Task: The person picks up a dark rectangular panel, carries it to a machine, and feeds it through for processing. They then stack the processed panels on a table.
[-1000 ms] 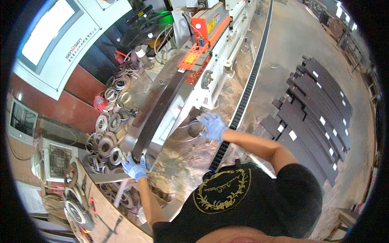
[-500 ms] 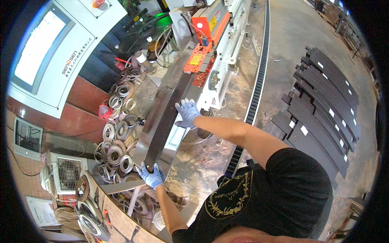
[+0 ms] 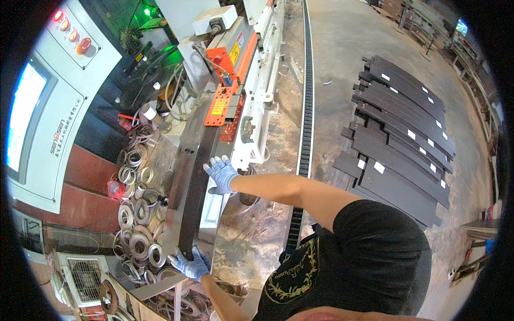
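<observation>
A long, narrow dark board (image 3: 194,206) lies on the metal bed (image 3: 174,216) of a machine, its far end reaching the orange guard plate (image 3: 219,108). My left hand (image 3: 194,265), in a pale blue glove, is at the board's near end, fingers spread and touching it. Farther along, my right hand (image 3: 222,175), gloved alike, rests on the board's right side with its fingers apart. The palms of both hands are hidden.
Rolls of edging tape (image 3: 140,243) crowd the floor left of the bed. A control cabinet (image 3: 64,117) with a lit screen stands at the left. Right of the machine runs a black roller track (image 3: 306,107); beyond it lie stacked dark panels (image 3: 399,136) with white labels.
The view has turned, shifting the scene left in the picture. Both hands stay at about the same places on the board; any movement of the board is too slight to tell.
</observation>
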`<state>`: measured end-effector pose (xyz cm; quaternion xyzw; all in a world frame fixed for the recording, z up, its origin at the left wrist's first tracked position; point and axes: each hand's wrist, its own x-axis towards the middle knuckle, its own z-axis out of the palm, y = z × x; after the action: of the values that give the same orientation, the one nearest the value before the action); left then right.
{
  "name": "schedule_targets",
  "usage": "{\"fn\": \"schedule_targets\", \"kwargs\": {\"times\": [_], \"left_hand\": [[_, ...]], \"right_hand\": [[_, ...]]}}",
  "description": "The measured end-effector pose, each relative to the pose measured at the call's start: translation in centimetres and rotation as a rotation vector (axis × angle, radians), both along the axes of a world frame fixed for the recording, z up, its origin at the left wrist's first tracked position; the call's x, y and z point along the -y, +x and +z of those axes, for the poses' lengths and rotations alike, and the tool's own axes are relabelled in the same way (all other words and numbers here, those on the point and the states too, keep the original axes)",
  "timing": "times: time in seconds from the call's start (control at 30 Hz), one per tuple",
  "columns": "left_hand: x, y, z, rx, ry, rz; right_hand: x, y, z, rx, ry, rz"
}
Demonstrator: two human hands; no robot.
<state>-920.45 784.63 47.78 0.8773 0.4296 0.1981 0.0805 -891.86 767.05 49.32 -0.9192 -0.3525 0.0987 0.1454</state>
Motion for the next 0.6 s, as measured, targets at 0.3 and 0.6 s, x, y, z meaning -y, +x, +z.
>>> {"fn": "schedule_targets", "kwargs": {"times": [0.3, 0.6], "left_hand": [[-0.5, 0.1, -0.6, 0.023, 0.011, -0.01], [-0.2, 0.9, -0.2, -0.075, 0.032, 0.042]], "right_hand": [[0.3, 0.4, 0.2, -0.015, -0.003, 0.014], [0.4, 1.1, 0.0, 0.005, -0.02, 0.016]]}}
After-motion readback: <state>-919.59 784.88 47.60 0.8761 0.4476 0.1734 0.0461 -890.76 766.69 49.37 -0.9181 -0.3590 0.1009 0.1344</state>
